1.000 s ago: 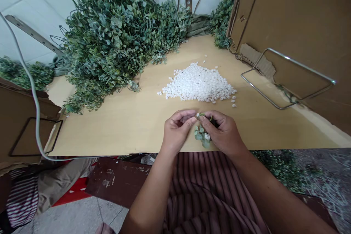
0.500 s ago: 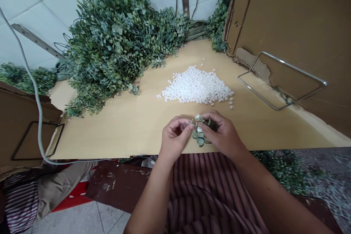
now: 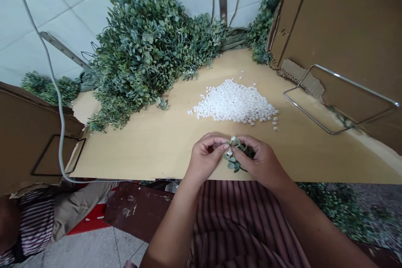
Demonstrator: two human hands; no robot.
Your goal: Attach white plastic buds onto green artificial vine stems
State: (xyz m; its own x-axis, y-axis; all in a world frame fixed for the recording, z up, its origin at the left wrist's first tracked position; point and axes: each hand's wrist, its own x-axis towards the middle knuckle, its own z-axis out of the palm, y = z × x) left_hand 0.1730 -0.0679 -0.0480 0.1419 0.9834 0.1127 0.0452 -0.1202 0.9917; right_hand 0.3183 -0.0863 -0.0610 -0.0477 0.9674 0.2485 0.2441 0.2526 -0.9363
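A small sprig of artificial leaves (image 3: 233, 164) is between my two hands, above the front edge of the board. Two white beads (image 3: 233, 138) show on it. My right hand (image 3: 259, 157) closes around the sprig, its thumb and fingers pressing on the stem. Thumb and forefinger of my left hand (image 3: 210, 153) pinch together at the sprig's left side, beside the beads; what exactly lies between those fingertips is hidden. Just beyond my hands lies a pile of white beads (image 3: 235, 100), with a few loose ones around it.
A big heap of artificial greenery (image 3: 147, 46) covers the back left of the tan board (image 3: 135, 150). A cardboard box with a metal wire frame (image 3: 339, 100) stands at the right. A white cable (image 3: 58, 88) hangs at the left, near another person's leg (image 3: 80, 205).
The camera view has shifted, so the scene sits further right. My hands stay together at the sprig, with their fingertips slightly closer to each other.
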